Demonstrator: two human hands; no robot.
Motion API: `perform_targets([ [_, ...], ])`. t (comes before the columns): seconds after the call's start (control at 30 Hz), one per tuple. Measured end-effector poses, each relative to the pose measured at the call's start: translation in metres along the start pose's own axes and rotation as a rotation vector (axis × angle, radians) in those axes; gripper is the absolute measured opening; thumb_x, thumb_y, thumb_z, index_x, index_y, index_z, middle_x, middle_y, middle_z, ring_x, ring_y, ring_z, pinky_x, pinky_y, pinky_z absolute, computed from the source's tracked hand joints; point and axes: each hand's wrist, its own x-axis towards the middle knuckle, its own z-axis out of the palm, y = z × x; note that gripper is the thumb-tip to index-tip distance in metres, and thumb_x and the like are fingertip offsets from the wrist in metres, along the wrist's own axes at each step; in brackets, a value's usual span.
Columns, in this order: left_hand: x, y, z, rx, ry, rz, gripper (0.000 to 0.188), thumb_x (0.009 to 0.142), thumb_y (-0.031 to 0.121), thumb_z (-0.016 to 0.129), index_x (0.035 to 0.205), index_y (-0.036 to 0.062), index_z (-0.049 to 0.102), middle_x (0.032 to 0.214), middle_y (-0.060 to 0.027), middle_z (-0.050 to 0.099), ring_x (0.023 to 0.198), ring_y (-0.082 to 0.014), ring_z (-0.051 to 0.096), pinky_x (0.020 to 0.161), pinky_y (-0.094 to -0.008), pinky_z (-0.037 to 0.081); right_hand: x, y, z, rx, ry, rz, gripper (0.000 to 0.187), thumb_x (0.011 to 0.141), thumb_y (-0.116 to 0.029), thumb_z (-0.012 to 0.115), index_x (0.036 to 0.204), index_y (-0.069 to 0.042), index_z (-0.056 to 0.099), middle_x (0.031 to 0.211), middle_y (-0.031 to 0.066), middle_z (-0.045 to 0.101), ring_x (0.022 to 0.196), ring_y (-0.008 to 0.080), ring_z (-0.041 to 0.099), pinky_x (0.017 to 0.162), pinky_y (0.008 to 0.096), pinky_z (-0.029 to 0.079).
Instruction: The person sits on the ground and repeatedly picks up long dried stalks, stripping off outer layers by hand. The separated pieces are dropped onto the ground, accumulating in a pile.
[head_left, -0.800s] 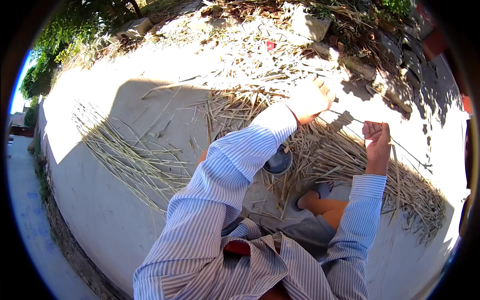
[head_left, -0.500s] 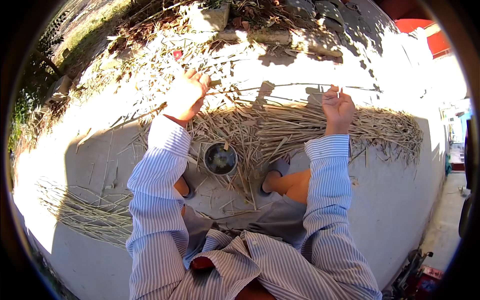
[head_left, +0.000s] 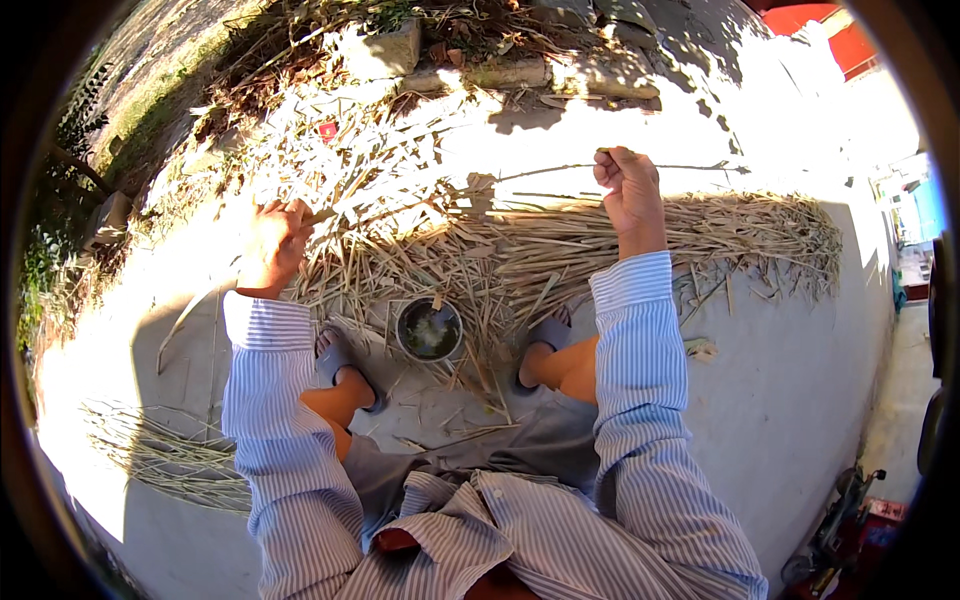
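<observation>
While fists closed, stalk spans left grip, right grip.

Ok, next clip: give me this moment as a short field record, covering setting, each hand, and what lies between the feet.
setting: outdoors, sunlit pale paved ground, person seated and looking down
left hand: closed on dry stalks at the left part of the straw pile
right hand: raised, fist closed on one thin long stalk that runs sideways
between the feet: small round pot, contents unclear
footwear: grey slippers
clothing: striped long sleeves
left side: separate loose bundle of stalks
</observation>
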Motion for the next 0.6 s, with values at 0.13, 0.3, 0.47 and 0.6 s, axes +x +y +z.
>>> perform_targets([
  [0.13, 0.022, 0.035, -0.003, -0.099, 0.144, 0.069, 0.033, 0.072, 0.022, 0.075, 0.099, 0.0077, 0.063, 0.089, -0.0044, 0.066, 0.089, -0.0268, 0.059, 0.083, -0.0384, 0.039, -0.025, -0.007, 0.045, -0.128, 0.032, -0.156, 0.028, 0.081, -0.024, 0.076, 0.091, 0.000, 0.065, 0.080, 0.0061, 0.066, 0.069, 0.0113, 0.057, 0.065, 0.0257, 0.047],
  [0.3, 0.051, 0.085, 0.044, -0.526, 0.330, 0.130, 0.031, 0.077, 0.019, 0.074, 0.103, 0.0061, 0.063, 0.091, -0.0059, 0.066, 0.089, -0.0241, 0.061, 0.076, -0.0359, 0.046, -0.036, 0.000, 0.064, -0.185, -0.018, -0.233, 0.030, 0.081, -0.026, 0.077, 0.091, 0.001, 0.066, 0.075, 0.0039, 0.063, 0.067, 0.0086, 0.054, 0.063, 0.0222, 0.043],
  [0.47, 0.061, 0.099, 0.061, -0.732, 0.500, 0.130, 0.014, 0.078, 0.011, 0.076, 0.088, 0.0031, 0.069, 0.082, -0.0077, 0.067, 0.075, -0.0185, 0.064, 0.067, -0.0298, 0.051, -0.049, -0.012, 0.081, -0.285, 0.071, -0.298, 0.031, 0.084, -0.028, 0.073, 0.095, 0.000, 0.065, 0.080, 0.0080, 0.068, 0.070, 0.0138, 0.064, 0.064, 0.0260, 0.051],
  [0.6, 0.063, 0.108, 0.054, -1.148, 0.304, -0.052, 0.015, 0.081, 0.012, 0.075, 0.090, 0.0016, 0.070, 0.080, -0.0050, 0.068, 0.073, -0.0107, 0.063, 0.065, -0.0259, 0.050, -0.050, -0.015, 0.073, -0.266, 0.088, -0.308, 0.033, 0.085, -0.027, 0.072, 0.098, 0.001, 0.064, 0.081, 0.0096, 0.068, 0.071, 0.0156, 0.066, 0.064, 0.0268, 0.053],
])
